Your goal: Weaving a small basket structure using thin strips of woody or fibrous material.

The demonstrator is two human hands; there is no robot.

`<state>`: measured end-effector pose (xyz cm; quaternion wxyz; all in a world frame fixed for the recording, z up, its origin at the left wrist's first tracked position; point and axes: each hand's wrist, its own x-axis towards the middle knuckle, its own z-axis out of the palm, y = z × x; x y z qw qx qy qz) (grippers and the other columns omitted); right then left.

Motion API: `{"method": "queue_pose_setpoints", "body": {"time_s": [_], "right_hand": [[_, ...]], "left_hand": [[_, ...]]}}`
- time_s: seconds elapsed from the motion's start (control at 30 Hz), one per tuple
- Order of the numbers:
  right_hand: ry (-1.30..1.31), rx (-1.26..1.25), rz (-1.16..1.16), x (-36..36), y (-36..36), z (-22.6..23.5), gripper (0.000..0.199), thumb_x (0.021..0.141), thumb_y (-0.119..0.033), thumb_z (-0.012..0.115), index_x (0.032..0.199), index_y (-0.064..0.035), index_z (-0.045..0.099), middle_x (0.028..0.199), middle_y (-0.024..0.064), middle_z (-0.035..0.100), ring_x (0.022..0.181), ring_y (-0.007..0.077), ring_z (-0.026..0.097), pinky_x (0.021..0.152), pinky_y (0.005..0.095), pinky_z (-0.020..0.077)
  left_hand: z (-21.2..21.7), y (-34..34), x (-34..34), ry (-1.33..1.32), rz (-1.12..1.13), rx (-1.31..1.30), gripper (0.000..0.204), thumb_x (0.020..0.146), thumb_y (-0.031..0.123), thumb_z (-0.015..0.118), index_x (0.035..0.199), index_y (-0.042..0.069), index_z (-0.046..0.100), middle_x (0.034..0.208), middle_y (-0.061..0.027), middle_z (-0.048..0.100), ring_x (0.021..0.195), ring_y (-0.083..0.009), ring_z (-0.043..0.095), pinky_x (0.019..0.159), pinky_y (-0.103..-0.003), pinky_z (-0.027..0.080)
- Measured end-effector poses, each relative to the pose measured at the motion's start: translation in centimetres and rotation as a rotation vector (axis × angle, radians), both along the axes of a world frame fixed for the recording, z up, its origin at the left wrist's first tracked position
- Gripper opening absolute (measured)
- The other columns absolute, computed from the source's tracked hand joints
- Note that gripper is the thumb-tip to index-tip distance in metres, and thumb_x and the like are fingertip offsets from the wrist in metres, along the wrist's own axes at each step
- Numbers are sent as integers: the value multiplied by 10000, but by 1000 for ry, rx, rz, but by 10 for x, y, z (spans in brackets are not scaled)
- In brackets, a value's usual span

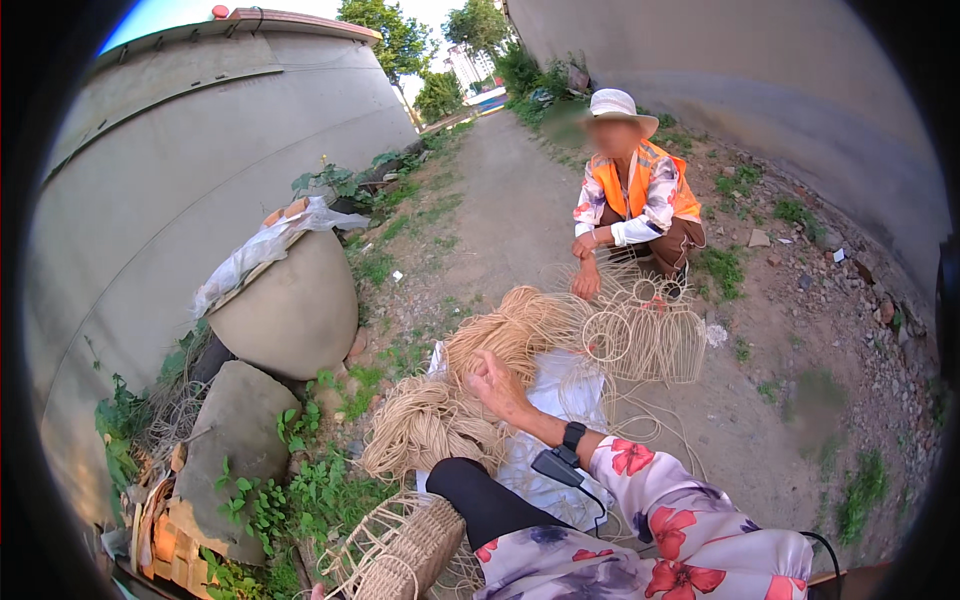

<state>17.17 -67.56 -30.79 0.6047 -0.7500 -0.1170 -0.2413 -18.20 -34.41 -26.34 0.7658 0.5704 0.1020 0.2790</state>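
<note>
A partly woven basket of tan twisted cord [408, 553], with open loops of cord along its left side, sits at the lower edge beside the wearer's black-clad knee [490, 500]. A sliver of the left hand [318, 592] shows by it; whether it grips the basket I cannot tell. The right hand [492, 386], fingers bent and drawn close together, is over the meeting of two loose heaps of tan cord, the farther heap [522, 328] and the nearer heap [428, 428]; whether it pinches a strand I cannot tell. Both heaps lie on a white sheet [562, 388] on the ground. Just beyond, a cage-like frame of pale cord with round hoops [660, 343] stands before a crouching person in an orange vest [632, 190]. Left, near a grey wall [200, 130], is a large rounded grey vessel [290, 310] topped with crumpled plastic [265, 245].
</note>
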Motion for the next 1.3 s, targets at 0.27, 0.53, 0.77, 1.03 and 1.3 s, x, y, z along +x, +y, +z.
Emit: {"method": "queue_pose_setpoints", "body": {"time_s": [0.27,0.53,0.77,1.03,1.3], "right_hand": [[542,378,38,93,-14,-8,645,882,-293,604,1426,-53,357,985,129,623,609,173,601,456,304,477],[573,316,38,76,-13,-19,708,827,-331,559,1429,-29,345,947,228,665,727,302,683,649,409,563],[546,79,-132,126,-56,-31,804,821,-308,559,1496,-27,226,1113,298,632,903,420,660,776,451,530],[407,608,349,72,-23,62,784,904,-236,604,1531,-96,155,894,104,639,619,143,594,497,288,498],[324,783,491,85,-21,126,825,923,-248,587,1539,-98,60,891,99,619,663,137,591,513,269,491]], "left_hand": [[5,-11,-5,149,247,-127,293,948,138,540,1234,79,554,653,37,395,561,-75,361,497,-218,316],[-25,32,-16,71,421,199,267,916,125,582,1160,15,587,847,-54,578,697,-140,512,615,-260,425],[-18,27,-8,-24,303,506,302,935,126,574,1212,10,554,1148,-112,577,895,-189,568,770,-318,477],[22,-14,-2,-238,-71,-93,398,937,198,600,1294,46,511,1037,-73,617,843,-153,564,780,-293,483],[35,-36,18,-66,-55,-40,268,975,168,520,1202,26,535,643,36,350,538,-73,310,495,-239,306]]}}
